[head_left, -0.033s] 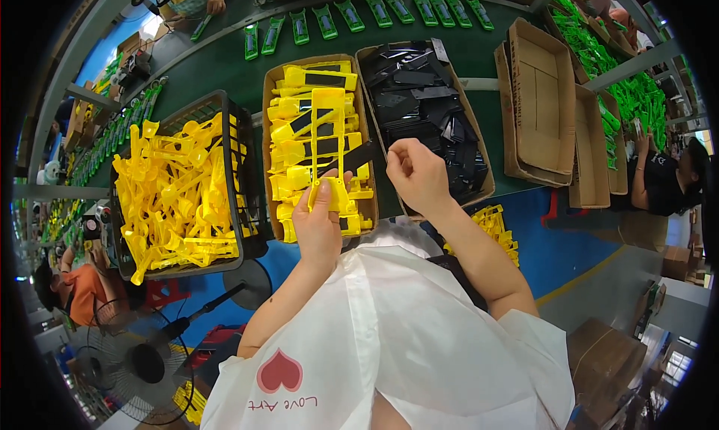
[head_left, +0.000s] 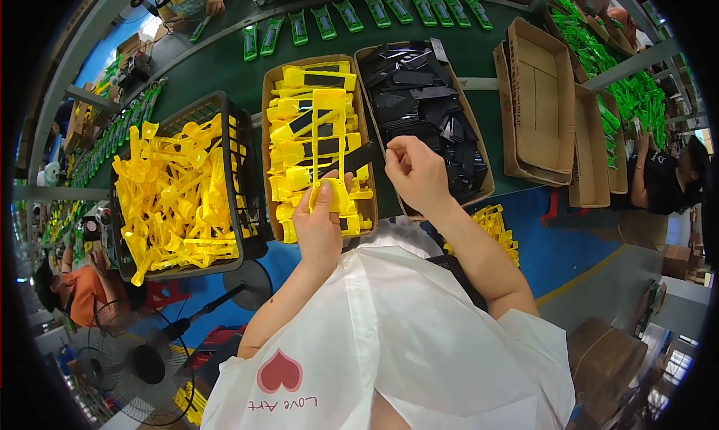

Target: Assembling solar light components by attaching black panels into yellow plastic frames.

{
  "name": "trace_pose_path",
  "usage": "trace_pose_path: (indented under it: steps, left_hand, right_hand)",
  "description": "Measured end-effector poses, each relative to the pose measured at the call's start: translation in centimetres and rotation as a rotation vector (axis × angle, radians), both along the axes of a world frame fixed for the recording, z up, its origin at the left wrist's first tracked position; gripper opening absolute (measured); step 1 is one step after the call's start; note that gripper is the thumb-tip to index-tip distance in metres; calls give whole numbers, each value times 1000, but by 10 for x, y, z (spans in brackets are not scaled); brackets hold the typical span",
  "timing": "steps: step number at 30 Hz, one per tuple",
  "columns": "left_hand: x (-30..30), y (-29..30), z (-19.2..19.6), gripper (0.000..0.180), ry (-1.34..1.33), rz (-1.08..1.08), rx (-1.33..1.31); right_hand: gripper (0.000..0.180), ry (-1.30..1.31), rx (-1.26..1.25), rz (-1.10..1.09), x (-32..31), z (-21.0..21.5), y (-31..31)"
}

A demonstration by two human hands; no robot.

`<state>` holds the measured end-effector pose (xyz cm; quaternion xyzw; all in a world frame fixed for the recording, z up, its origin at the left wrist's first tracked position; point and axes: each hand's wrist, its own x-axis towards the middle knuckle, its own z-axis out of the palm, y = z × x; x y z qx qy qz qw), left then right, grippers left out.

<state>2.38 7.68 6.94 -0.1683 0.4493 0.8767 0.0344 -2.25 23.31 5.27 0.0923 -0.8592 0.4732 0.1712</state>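
My left hand [head_left: 318,224] is closed on the lower end of a yellow plastic frame [head_left: 328,130] with a long rectangular opening. A black strip [head_left: 358,158] slants beside the frame, close to my left fingertips; whether they hold it cannot be made out. My right hand [head_left: 418,174] is closed in a pinch just right of the strip's upper end, and whatever is between its fingers is hidden. Beneath the frame stands a cardboard box [head_left: 267,93] of yellow parts with black strips in them. To its right, another cardboard box [head_left: 479,142] holds a heap of black strips.
A black plastic basket [head_left: 232,130] heaped with yellow parts stands at left. Stacked cardboard trays [head_left: 541,101] are at right. Green parts [head_left: 299,27] line the green table's far side. Co-workers sit around, and a fan [head_left: 146,363] stands at lower left.
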Motion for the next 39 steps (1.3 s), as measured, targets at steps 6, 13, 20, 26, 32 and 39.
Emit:
trace_pose_path:
  steps: [6,13,20,26,32,39]
  left_hand:
    - [1,3,-1,28,15,-8,16]
    - [6,1,-9,26,59,-71,-240]
    - [0,-1,0,24,240,-151,-775]
    - [-2,-6,-1,22,190,-213,-774]
    - [-3,-9,-7,28,127,-78,-474]
    - [-3,-8,3,28,128,-64,-322]
  right_hand:
    - [13,-219,-55,33,-4,11,0]
    - [12,-117,75,110,-2,1,4]
    - [13,11,635,167,-11,2,7]
    - [13,60,786,270,-16,-1,6]
    - [6,145,556,157,-13,-6,9]
    - [14,-277,-181,95,-6,5,3]
